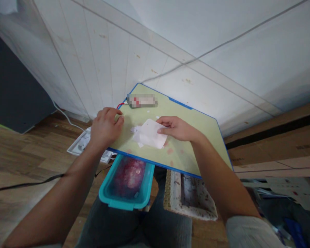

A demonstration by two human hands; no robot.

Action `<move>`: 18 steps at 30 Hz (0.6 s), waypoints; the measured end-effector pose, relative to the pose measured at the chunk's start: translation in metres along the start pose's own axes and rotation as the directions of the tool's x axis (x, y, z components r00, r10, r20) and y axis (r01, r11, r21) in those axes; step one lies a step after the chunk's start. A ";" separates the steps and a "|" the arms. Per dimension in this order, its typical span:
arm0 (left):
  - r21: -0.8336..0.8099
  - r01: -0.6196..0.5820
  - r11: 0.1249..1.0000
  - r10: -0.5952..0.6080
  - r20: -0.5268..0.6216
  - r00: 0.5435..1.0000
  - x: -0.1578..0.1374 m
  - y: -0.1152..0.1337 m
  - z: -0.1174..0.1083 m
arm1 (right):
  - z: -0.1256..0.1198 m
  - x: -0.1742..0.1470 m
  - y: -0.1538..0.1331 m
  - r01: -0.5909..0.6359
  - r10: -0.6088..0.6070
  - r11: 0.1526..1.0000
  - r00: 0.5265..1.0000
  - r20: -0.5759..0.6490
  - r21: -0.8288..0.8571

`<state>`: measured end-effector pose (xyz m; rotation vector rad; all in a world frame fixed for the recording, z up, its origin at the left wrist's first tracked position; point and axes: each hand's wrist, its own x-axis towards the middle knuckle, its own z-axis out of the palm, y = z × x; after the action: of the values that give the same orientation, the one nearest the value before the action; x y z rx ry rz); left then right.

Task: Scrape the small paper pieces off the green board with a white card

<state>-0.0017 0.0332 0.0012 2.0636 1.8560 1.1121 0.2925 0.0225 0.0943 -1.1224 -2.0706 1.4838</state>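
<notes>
In the head view my right hand pinches the right edge of a white card between thumb and fingers. The card has rounded corners and a small hole near its top. Under its left side, small white paper pieces show on the yellow-green tabletop. My left hand rests at the table's left edge, fingers loosely bent and thumb apart, with nothing visible between them. Beyond the card lies a blurred-out oblong object with a red cord at its left end.
A teal tub with reddish, wrapped-looking contents sits below the table's front edge, above my lap. Right of it is a fabric-lined woven basket. A white tray lies on the floor at left. Cardboard boxes stand at right; a white wall rises behind.
</notes>
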 end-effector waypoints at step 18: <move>-0.052 -0.018 0.998 0.014 -0.074 0.997 0.001 -0.005 0.006 | -0.016 0.002 0.007 -0.047 0.049 0.997 0.998 -0.049 0.060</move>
<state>-0.0025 0.0377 -0.0054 2.0388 1.8244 1.2442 0.3043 0.0353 0.0942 -1.1825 -1.9667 1.5124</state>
